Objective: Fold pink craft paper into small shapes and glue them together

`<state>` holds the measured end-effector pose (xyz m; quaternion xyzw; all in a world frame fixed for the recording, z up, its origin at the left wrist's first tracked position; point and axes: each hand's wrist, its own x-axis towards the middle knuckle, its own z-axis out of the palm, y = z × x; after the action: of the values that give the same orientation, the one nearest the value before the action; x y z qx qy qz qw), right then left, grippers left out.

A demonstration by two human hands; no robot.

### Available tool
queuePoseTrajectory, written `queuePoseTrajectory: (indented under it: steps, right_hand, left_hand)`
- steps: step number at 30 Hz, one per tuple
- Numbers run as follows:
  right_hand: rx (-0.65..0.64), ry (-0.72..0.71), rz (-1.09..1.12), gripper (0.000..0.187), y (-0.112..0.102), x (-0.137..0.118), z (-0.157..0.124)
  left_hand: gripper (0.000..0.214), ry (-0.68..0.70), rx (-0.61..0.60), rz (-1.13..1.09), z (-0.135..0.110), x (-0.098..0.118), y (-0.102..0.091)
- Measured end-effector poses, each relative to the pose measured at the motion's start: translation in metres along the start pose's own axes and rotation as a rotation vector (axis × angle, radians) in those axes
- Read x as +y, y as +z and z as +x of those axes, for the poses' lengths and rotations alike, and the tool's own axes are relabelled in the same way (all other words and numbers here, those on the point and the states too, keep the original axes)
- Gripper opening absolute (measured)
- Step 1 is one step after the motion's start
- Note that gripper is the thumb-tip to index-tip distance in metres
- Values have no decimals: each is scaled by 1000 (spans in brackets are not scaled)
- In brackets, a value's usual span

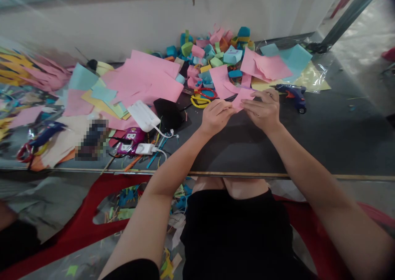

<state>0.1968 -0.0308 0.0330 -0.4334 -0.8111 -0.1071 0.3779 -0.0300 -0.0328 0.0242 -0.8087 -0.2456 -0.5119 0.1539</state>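
Fingers of both my hands are pinched shut on one pink paper piece, held just above the dark tabletop. My left hand grips its near left edge with thumb and fingertips. My right hand lies over its right side with the knuckles up, so I cannot tell how much of the sheet is under that palm. The two hands almost touch each other.

Just right of my right fingers lies a blue glue gun on the tabletop, close but apart from my hand. Just left of my left fingers are scissors with red and yellow handles, lying flat. Beyond my fingers, toward the wall, sits a heap of folded paper bits in pink, blue, green and orange. Right of that heap lies a light blue sheet, partly under loose pink ones.

Further left of my left hand is a black pouch, and next to it a white power bank with a cable running from it. Behind those, large pink sheets lie spread in an overlapping stack. Below the tabletop's near edge, left of my arm, a red plastic seat shows, with paper scraps on the floor around it.
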Motion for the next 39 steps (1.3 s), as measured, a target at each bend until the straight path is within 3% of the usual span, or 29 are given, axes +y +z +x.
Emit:
queuePoseTrajectory:
  steps: [8, 11, 14, 18, 22, 28, 32, 39]
  right_hand:
    - [150, 115, 64, 20, -10, 36, 3]
    - [175, 138, 90, 25, -15, 45, 4]
    - [226, 182, 155, 29, -17, 45, 4]
    - [376, 238, 216, 27, -16, 26, 4]
    - [271, 151, 272, 18, -16, -8, 5]
    - [206, 117, 259, 5, -14, -45, 4]
    - [230, 77, 273, 16, -8, -43, -1]
    - [165, -16, 274, 28, 5, -31, -4]
  left_hand:
    - [31, -231, 0, -68, 6, -10, -12]
    - [41, -394, 37, -106, 6, -18, -14]
    - [48, -596, 50, -214, 1, -26, -8]
    - [51, -728, -37, -299, -5, -23, 0]
    - [50, -648, -144, -285, 0, -8, -4]
    - [35, -325, -215, -197, 2, 8, -4]
    - [35, -195, -192, -143, -2, 10, -1]
    - [40, -151, -175, -84, -3, 12, -2]
